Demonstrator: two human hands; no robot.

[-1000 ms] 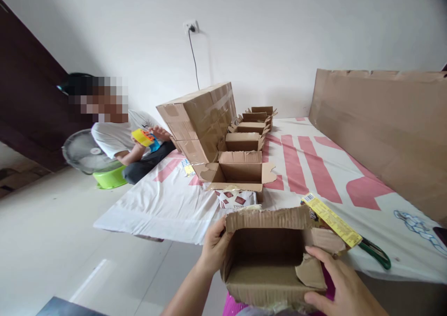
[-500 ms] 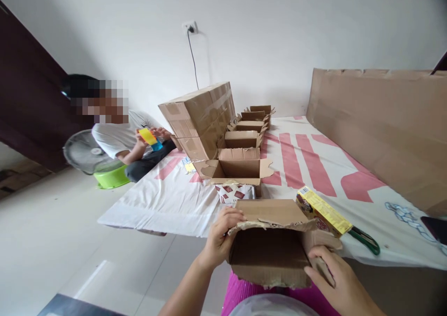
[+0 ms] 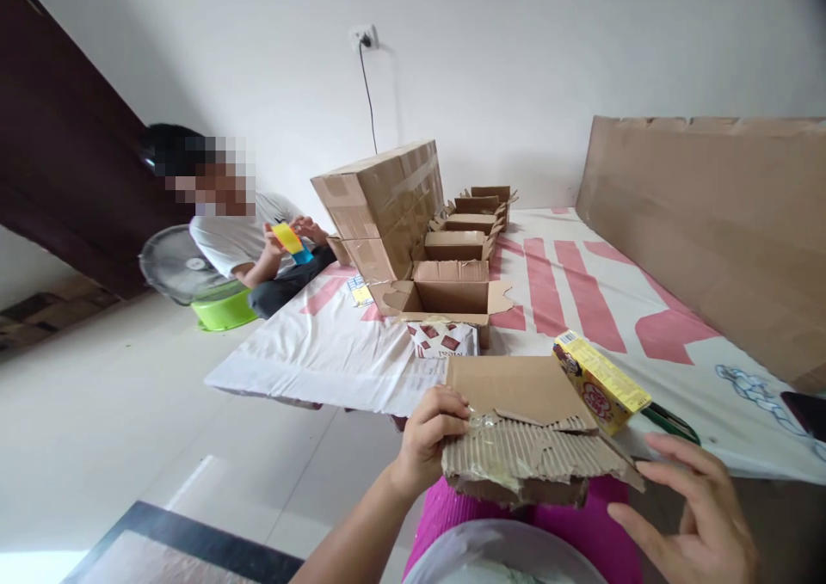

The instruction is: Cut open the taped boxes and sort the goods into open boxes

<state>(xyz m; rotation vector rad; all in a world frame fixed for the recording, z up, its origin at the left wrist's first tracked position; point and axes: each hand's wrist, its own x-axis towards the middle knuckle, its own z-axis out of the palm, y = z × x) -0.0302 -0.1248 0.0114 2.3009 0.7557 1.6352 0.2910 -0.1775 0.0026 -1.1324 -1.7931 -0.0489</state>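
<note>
A cardboard box rests at the table's near edge, over my lap, its torn, corrugated flap folded down across the end facing me. Clear tape clings to the flap's left part. My left hand grips the box's left side, fingers over the top corner. Off the right corner, my right hand is spread with thumb and fingers apart, a fingertip close to the flap's tip; whether it touches I cannot tell. Just right of the box lie a yellow carton and a green-handled tool, partly hidden behind the carton.
Several open boxes stand in a row beyond, beside stacked taped boxes. A printed packet lies before them. At left a person holds a yellow and blue object near a fan. A large cardboard sheet stands right.
The torn flap has come down over the box's open end. My right hand has moved right, off the side flap, and opened. My left hand stays on the box; the view has shifted slightly.
</note>
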